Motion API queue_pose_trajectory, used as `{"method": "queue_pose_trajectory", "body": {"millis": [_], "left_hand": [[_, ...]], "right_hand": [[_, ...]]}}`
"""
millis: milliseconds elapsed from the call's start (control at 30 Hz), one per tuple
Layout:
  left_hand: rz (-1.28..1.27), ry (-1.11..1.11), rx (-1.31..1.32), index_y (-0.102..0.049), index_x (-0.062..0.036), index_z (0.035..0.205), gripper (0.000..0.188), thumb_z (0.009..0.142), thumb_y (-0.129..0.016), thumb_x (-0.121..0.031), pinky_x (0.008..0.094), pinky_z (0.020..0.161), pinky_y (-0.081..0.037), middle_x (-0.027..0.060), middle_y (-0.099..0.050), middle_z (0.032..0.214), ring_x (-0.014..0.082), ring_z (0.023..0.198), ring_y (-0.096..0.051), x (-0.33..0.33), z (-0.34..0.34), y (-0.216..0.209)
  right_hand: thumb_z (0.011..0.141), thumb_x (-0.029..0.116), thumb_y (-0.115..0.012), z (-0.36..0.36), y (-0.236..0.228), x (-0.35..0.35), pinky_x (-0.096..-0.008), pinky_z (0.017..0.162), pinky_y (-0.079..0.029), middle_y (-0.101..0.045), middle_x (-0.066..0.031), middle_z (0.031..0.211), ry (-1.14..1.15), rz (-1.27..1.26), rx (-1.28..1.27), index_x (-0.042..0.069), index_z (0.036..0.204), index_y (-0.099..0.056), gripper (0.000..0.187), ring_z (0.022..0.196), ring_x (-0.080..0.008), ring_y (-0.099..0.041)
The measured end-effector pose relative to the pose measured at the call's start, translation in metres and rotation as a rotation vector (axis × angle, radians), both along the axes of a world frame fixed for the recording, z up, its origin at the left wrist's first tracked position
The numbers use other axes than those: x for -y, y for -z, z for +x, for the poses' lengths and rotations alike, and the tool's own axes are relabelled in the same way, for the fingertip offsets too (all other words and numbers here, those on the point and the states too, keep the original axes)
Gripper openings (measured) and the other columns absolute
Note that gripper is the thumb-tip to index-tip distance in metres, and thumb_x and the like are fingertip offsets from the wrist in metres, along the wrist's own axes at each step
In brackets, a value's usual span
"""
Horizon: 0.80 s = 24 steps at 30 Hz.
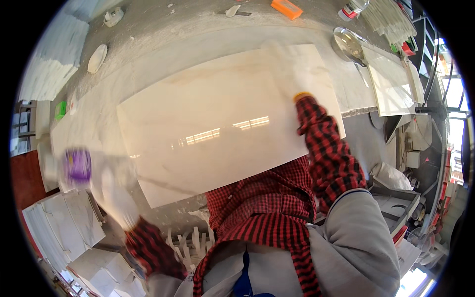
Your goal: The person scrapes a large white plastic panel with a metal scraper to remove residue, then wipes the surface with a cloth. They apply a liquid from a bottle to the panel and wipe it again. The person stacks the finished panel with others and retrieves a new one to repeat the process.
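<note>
A large, pale, glossy slab with faint veins lies in front of me, its near edge by my apron. My right hand, in a white glove with a yellow cuff edge, is over the slab's far right part. Motion smears it, so its fingers and anything under them cannot be made out. To the left of the slab is my left hand, also white-gloved and blurred. At its fingertips is a purple-banded container, smeared along with the hand, and the hand appears closed on it. Its exact kind is unclear.
A metal bowl stands beyond the slab's right corner. An orange box and a clear bottle sit at the far edge. A white oval dish lies far left. Stacked pale slabs flank the bench.
</note>
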<state>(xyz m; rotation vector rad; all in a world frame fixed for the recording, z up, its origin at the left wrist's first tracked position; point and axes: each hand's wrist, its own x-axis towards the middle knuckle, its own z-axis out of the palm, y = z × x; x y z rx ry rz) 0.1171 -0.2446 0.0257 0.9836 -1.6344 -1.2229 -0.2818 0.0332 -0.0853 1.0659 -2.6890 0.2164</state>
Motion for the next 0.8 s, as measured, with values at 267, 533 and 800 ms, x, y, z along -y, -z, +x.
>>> {"method": "queue_pose_trajectory", "body": {"millis": [267, 533, 800], "left_hand": [[-0.179, 0.298, -0.032, -0.058, -0.0021, 0.129, 0.055, 0.082, -0.080, -0.017, 0.0309, 0.093, -0.046, 0.0056, -0.064, 0.117, 0.0146, 0.105, -0.058, 0.140, -0.203, 0.038], [0.054, 0.256, -0.087, -0.057, -0.0041, 0.124, 0.059, 0.073, -0.086, -0.013, 0.0351, 0.092, -0.048, 0.0062, -0.064, 0.117, 0.0186, 0.108, -0.059, 0.173, -0.251, 0.069], [0.159, 0.286, -0.044, -0.053, -0.0054, 0.134, 0.066, 0.076, -0.084, -0.012, 0.0354, 0.098, -0.047, 0.0065, -0.060, 0.126, 0.0191, 0.110, -0.058, 0.145, -0.224, 0.043]], "right_hand": [[0.100, 0.039, -0.047, -0.038, -0.005, -0.057, -0.0536, 0.111, -0.033, -0.055, -0.0055, 0.140, 0.196, -0.258, 0.051, 0.030, 0.135, -0.057, 0.037, 0.129, -0.0387, -0.049], [0.099, 0.019, -0.050, 0.082, -0.011, -0.120, -0.0482, 0.106, -0.039, -0.057, -0.0101, 0.137, 0.220, -0.078, -0.029, 0.017, 0.142, -0.055, 0.043, 0.127, -0.0354, -0.051], [0.093, 0.018, -0.052, 0.216, -0.040, 0.077, -0.0475, 0.107, -0.040, -0.053, -0.0045, 0.144, -0.446, -0.168, 0.242, 0.027, 0.139, -0.055, 0.047, 0.134, -0.0274, -0.046]]}}
